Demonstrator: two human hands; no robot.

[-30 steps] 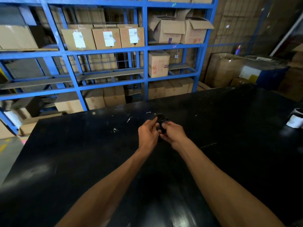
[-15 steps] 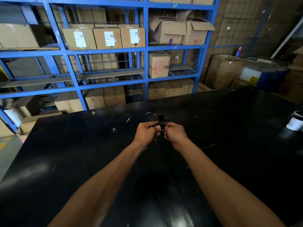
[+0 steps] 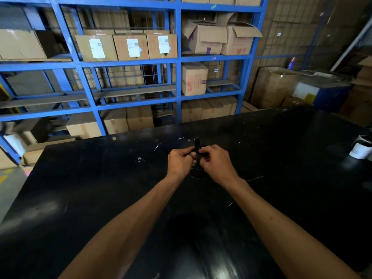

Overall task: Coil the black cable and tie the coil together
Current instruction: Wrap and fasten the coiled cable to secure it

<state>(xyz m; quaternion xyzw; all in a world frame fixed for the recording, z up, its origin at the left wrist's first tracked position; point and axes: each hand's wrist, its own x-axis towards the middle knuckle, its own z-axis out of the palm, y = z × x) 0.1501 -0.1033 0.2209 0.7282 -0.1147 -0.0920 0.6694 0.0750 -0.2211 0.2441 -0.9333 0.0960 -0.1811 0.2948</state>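
Note:
A small coil of black cable (image 3: 196,172) hangs between my two hands above the black table (image 3: 100,188); its lower loops show below my fingers. My left hand (image 3: 180,163) pinches the coil from the left. My right hand (image 3: 214,162) grips it from the right, fingers curled around the bundle. A short flat black strap end (image 3: 196,141) sticks up above the coil between my fingertips. Most of the coil is hidden by my fingers and hard to tell from the dark tabletop.
A white-and-black roll (image 3: 361,148) stands at the table's right edge. Small white scraps (image 3: 140,159) dot the far part of the table. Blue shelving (image 3: 96,63) with cardboard boxes (image 3: 194,79) rises behind the table.
My hands have shifted slightly on the coil; the strap end now stands up above them, and my right fingers have curled closer over the bundle.

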